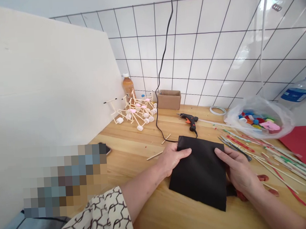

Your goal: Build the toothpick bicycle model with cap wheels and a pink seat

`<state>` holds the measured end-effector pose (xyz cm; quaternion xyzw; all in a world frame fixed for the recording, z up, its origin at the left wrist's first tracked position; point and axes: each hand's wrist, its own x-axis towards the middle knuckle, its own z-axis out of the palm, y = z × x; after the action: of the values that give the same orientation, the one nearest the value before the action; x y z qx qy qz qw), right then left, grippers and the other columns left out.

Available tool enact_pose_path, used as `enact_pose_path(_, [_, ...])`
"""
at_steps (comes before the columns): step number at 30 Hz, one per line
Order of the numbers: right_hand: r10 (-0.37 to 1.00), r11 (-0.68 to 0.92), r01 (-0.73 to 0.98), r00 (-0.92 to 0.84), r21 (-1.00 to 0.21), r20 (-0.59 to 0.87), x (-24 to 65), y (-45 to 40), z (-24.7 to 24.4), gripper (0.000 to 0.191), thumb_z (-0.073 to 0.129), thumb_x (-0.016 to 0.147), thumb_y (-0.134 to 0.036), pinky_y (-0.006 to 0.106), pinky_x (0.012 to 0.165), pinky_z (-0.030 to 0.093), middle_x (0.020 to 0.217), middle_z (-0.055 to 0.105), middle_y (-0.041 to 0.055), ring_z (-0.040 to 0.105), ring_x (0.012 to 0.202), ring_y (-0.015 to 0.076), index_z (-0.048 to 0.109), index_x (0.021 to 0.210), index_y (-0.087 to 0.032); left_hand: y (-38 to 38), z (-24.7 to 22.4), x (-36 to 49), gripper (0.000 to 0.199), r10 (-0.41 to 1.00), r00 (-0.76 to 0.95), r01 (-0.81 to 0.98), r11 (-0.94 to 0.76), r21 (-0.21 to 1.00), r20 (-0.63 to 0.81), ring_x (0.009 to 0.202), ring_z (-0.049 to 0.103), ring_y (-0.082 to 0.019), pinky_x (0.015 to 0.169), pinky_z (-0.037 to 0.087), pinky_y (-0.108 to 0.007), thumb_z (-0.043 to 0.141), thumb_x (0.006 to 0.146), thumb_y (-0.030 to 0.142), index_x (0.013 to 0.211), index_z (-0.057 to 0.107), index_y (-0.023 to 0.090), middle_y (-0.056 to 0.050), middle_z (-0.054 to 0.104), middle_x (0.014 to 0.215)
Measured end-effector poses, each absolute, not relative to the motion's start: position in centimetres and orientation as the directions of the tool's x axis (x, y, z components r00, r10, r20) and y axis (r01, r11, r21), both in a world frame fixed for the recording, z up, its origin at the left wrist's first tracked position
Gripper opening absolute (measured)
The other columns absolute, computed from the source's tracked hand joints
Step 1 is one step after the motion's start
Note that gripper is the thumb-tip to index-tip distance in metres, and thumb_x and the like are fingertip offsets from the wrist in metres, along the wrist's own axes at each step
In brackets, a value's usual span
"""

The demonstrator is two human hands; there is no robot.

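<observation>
Tiled wall: While dark grout lines cross the white wall (139, 47), a black cord (166, 42) hangs in front of it.
White panel: The board (45, 75) stands along the left side.
Table: Light wood, the table (114, 167) stretches beneath the hands.
Clear bag: Colorful caps (256, 120) fill the plastic bag (232, 117) at far right, near a blue-labeled bottle (295, 93).
Stick models: White-wheeled stick models (136, 110) cluster at back left, before an amber-colored drink bottle (128, 85).
Black sheet: Held up over the table, front and center, the black sheet (199, 173) spans the gap between two hands.
Left hand: Fingers closed on the sheet's left side, the left hand (172, 158) lays its thumb across the front.
Right hand: Gripping the upper right edge, the right hand (236, 164) also presses its thumb on the face.
Cardboard box: Open-topped, the box (169, 100) sits against the wall.
Glue gun: Black with an orange trigger, the glue gun (189, 120) lies beyond the sheet.
Scissors: Partly hidden, the scissors (235, 147) rest beside loose sticks (281, 169).
Tape roll: White, the tape roll (217, 110) lies flat near the bag.
</observation>
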<state>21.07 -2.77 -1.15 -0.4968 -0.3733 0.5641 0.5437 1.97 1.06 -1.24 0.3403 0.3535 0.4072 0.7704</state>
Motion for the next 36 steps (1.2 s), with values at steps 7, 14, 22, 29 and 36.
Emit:
enact_pose_path(7, [0.988,-0.101,-0.185,0.095,-0.978,-0.120,21.09,-2.88,-1.40,0.024,0.072,0.070,-0.034,0.037,0.076,0.052,0.085,0.075,0.0052,0.068,0.083,0.0255,0.071,0.090,-0.021,1.08,-1.14,1.90,0.037,0.848,0.437,-0.355,0.469,0.809,-0.300,0.062,0.062,-0.018,0.067,0.046,-0.033,0.083,0.048,0.031,0.076,0.069,0.011,-0.005,0.068,0.067])
enact_pose_path(14, [0.986,-0.103,-0.211,0.111,-0.972,-0.128,21.29,-2.96,-1.13,0.017,0.075,0.067,-0.028,0.036,0.079,0.051,0.083,0.075,0.0023,0.069,0.079,0.0232,0.073,0.083,-0.025,1.30,-1.25,1.82,0.040,0.843,0.431,-0.364,0.488,0.793,-0.321,0.059,0.061,-0.016,0.064,0.047,-0.031,0.083,0.048,0.034,0.077,0.069,0.010,-0.007,0.068,0.070])
enact_pose_path(22, [0.979,-0.125,-0.171,0.139,-0.977,-0.149,21.81,-2.88,-1.59,0.017,0.076,0.064,-0.028,0.036,0.074,0.053,0.080,0.075,0.0048,0.069,0.077,0.0250,0.074,0.080,-0.023,1.36,-1.20,1.75,0.041,0.824,0.467,-0.377,0.514,0.770,-0.321,0.063,0.063,-0.018,0.069,0.048,-0.034,0.083,0.048,0.035,0.078,0.070,0.011,-0.007,0.069,0.071])
enact_pose_path(29, [0.973,-0.155,-0.200,0.137,-0.968,-0.184,21.51,-2.83,-1.12,0.014,0.077,0.062,-0.028,0.037,0.073,0.053,0.077,0.074,0.0042,0.068,0.073,0.0249,0.073,0.075,-0.024,1.41,-1.11,1.76,0.040,0.832,0.458,-0.374,0.501,0.780,-0.314,0.066,0.064,-0.019,0.070,0.047,-0.033,0.082,0.049,0.036,0.077,0.069,0.010,-0.006,0.068,0.068])
enact_pose_path(36, [0.963,-0.155,-0.217,0.184,-0.964,-0.196,21.69,-2.70,-1.07,0.011,0.076,0.063,-0.030,0.028,0.065,0.051,0.068,0.072,0.0007,0.066,0.064,0.0182,0.072,0.072,-0.025,1.47,-1.36,1.67,0.032,0.821,0.497,-0.346,0.486,0.803,-0.282,0.067,0.063,-0.017,0.069,0.048,-0.030,0.078,0.058,0.034,0.080,0.070,0.011,-0.005,0.069,0.069])
